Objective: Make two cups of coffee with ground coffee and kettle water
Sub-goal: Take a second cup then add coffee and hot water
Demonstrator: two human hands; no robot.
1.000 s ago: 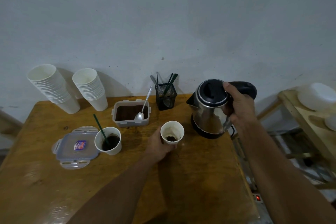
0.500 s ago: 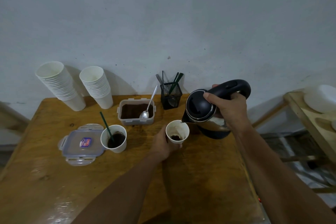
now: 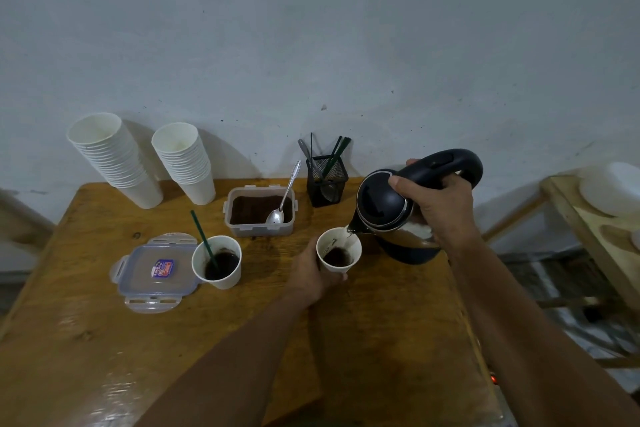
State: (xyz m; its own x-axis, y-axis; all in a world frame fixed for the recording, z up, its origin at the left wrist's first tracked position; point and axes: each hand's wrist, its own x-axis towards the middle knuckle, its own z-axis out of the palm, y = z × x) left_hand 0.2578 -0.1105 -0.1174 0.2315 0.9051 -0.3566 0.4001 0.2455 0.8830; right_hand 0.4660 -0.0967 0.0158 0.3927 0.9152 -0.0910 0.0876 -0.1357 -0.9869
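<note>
My right hand (image 3: 441,206) grips the black handle of the steel kettle (image 3: 382,201), which is lifted off its base and tilted left. Its spout hangs over a white paper cup (image 3: 339,253), and water runs into it onto dark coffee. My left hand (image 3: 308,276) holds that cup from its left side on the wooden table (image 3: 381,357). A second paper cup (image 3: 217,262) of dark coffee with a green stirrer stands further left. An open plastic box of ground coffee (image 3: 259,210) with a metal spoon (image 3: 282,199) in it sits behind the two cups.
The box's clear lid (image 3: 156,270) lies flat at the left. Two leaning stacks of paper cups (image 3: 117,159) stand at the back left by the wall. A black mesh holder (image 3: 325,180) with stirrers is at the back. The kettle base (image 3: 412,251) sits under the kettle. A wooden shelf (image 3: 595,218) stands at the right.
My right hand lifted the kettle off its base, swung it left and tilted it over the cup. Water now pours in and the dark liquid has risen. My left hand kept holding the cup.
</note>
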